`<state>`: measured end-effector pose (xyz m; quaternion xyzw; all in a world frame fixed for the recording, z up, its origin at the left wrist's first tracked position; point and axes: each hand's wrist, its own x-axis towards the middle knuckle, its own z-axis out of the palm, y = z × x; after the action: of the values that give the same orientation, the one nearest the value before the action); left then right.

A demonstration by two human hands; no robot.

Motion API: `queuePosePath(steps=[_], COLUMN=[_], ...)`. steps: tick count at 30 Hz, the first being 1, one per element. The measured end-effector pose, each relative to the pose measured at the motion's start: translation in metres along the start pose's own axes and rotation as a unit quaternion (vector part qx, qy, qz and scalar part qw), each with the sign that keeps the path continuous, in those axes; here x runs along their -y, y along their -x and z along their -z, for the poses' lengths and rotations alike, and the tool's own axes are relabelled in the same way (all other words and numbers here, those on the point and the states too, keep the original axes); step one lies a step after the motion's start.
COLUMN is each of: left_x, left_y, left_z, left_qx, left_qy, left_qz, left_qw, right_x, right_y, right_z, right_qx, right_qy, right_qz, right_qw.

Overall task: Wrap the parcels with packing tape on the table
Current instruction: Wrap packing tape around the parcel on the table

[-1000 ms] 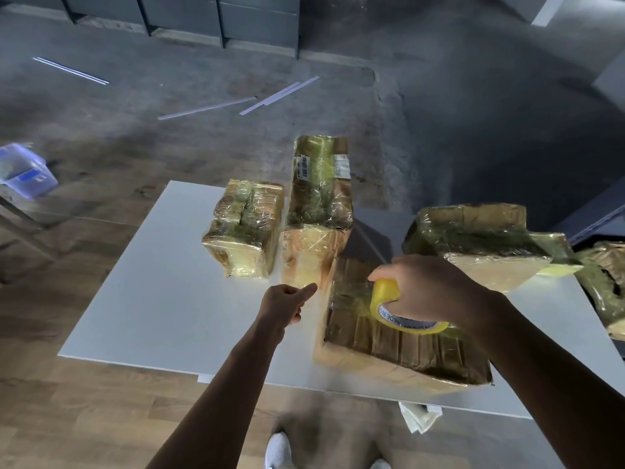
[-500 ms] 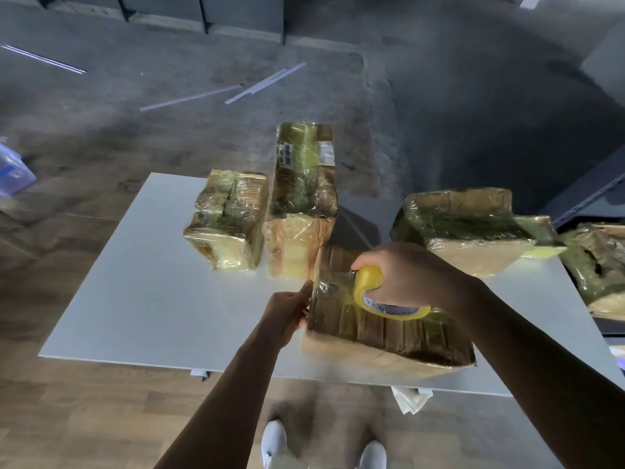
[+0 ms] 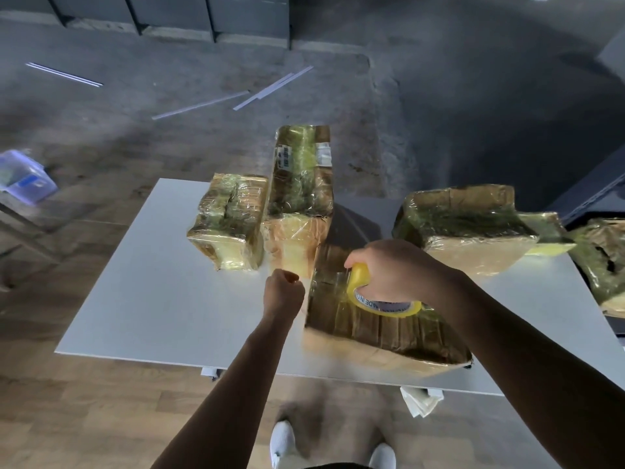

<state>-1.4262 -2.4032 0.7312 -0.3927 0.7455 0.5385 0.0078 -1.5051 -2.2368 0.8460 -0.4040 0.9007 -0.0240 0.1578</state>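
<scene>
My right hand [image 3: 395, 269] grips a yellow roll of packing tape [image 3: 385, 304] and holds it down on the top of the nearest parcel [image 3: 372, 336], a flat brown box shiny with tape at the table's front edge. Just left of that parcel's near-left corner, my left hand [image 3: 282, 292] is curled in a fist and seems to pinch the free end of the clear tape; the strip itself is faint. Three more taped parcels stand on the white table [image 3: 152, 299]: a small one [image 3: 230, 221], a tall one [image 3: 301, 184] and a wide one [image 3: 466, 228].
Another wrapped parcel [image 3: 605, 265] lies off the table's right end. A clear plastic box [image 3: 23, 177] sits at the far left. Thin white strips [image 3: 270, 89] lie on the grey floor beyond. Folded paper [image 3: 421, 401] hangs under the front edge; my shoes [image 3: 282, 441] are below.
My left hand went to the near parcel's left corner and now sits slightly away from it, fist closed. My right hand stays on the roll atop the parcel.
</scene>
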Motion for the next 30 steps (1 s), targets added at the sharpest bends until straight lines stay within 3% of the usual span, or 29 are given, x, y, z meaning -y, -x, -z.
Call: queuePosePath(steps=[3, 10, 14, 18, 20, 24, 28, 30], left_x=[-0.027, -0.020, -0.018, -0.028, -0.028, -0.022, -0.024, -0.027], left_y=[0.016, 0.029, 0.030, 0.032, 0.037, 0.039, 0.039, 0.043], left_z=[-0.002, -0.028, -0.032, -0.039, -0.044, -0.044, -0.042, -0.043], left_qx=[-0.057, -0.106, -0.112, -0.128, -0.152, -0.173, -0.175, -0.191], left_qy=[-0.037, -0.156, -0.155, -0.146, -0.168, -0.151, -0.121, -0.170], left_qz=[-0.141, -0.219, -0.203, -0.113, -0.124, -0.143, -0.140, -0.174], left_qw=[0.988, 0.957, 0.960, 0.974, 0.966, 0.963, 0.967, 0.951], right_x=[0.001, -0.006, -0.026, -0.054, -0.058, -0.069, -0.094, -0.092], right_y=[-0.001, 0.004, 0.022, 0.053, 0.058, 0.044, 0.050, 0.052], right_z=[0.000, 0.000, -0.013, -0.049, -0.058, -0.036, -0.006, 0.000], right_qx=[0.000, -0.062, -0.139, -0.170, -0.170, -0.170, -0.125, -0.094], right_qy=[0.004, -0.025, -0.102, -0.307, -0.344, -0.176, -0.053, 0.011], right_qz=[-0.001, 0.040, 0.110, 0.091, 0.101, 0.171, 0.113, 0.097], right_qw=[1.000, 0.997, 0.979, 0.932, 0.918, 0.954, 0.984, 0.991])
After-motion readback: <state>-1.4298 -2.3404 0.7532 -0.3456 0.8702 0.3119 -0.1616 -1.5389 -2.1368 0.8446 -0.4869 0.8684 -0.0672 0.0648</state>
